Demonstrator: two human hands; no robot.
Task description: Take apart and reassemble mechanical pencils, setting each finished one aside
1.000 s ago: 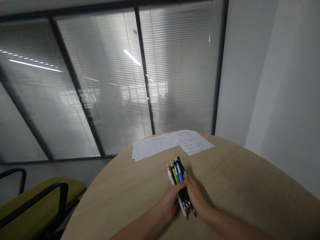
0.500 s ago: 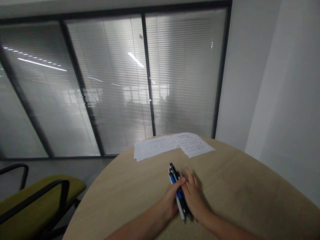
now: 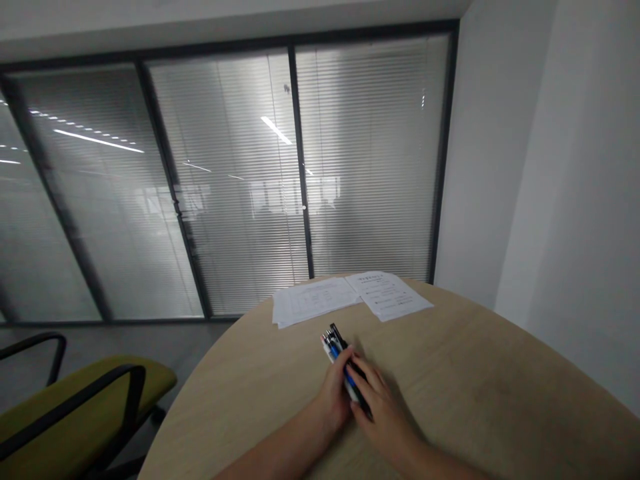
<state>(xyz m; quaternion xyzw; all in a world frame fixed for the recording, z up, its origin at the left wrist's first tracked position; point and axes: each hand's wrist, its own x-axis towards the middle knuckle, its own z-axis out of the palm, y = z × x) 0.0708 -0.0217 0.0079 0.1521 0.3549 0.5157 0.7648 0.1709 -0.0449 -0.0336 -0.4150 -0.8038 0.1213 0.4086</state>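
A bundle of several pens (image 3: pixel 335 342), with black, blue and white barrels, lies slantwise between my two hands above the near part of the round table. My left hand (image 3: pixel 336 393) is closed around the bundle from the left, its thumb across the top. From the right, my right hand (image 3: pixel 381 405) wraps the same pens, fingers over the barrels and thumb near their lower end. The pens' upper tips stick out past my left thumb toward the papers. Fingers hide the middle of the bundle.
White papers lie at the table's far side: a stack (image 3: pixel 315 301) on the left and a printed sheet (image 3: pixel 390 295) beside it. The wooden table (image 3: pixel 240 380) has a curved edge. A green chair (image 3: pixel 100 393) with black armrests stands at left. Behind are glass panels with blinds (image 3: pixel 375 167).
My right hand's fingers have gone from stretched out beside the pens to curled over them. The bundle has shifted slightly left. The view has tilted a little upward.
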